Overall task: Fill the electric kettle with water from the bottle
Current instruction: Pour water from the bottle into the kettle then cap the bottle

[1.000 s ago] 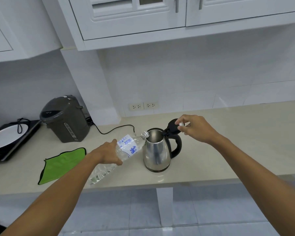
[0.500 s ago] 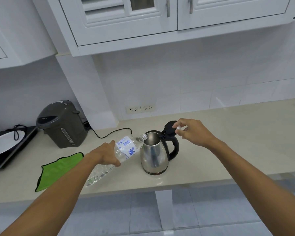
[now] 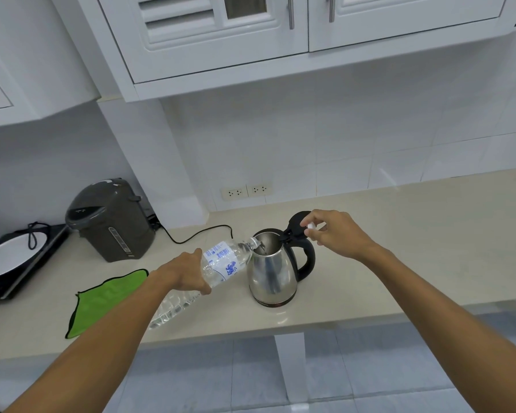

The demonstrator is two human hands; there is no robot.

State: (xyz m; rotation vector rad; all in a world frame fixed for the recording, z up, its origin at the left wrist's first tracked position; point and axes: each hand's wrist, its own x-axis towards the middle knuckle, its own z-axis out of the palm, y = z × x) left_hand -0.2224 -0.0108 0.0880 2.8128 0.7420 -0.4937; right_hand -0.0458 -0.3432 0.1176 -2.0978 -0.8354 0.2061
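Gripping a clear plastic water bottle [image 3: 221, 268], the left hand [image 3: 181, 274] tilted its neck over the mouth of the stainless-steel electric kettle [image 3: 273, 274] standing on the beige countertop [image 3: 399, 263]. Beyond, the right hand [image 3: 335, 234] pinched the raised black lid [image 3: 298, 223] and a small white cap [image 3: 311, 225].
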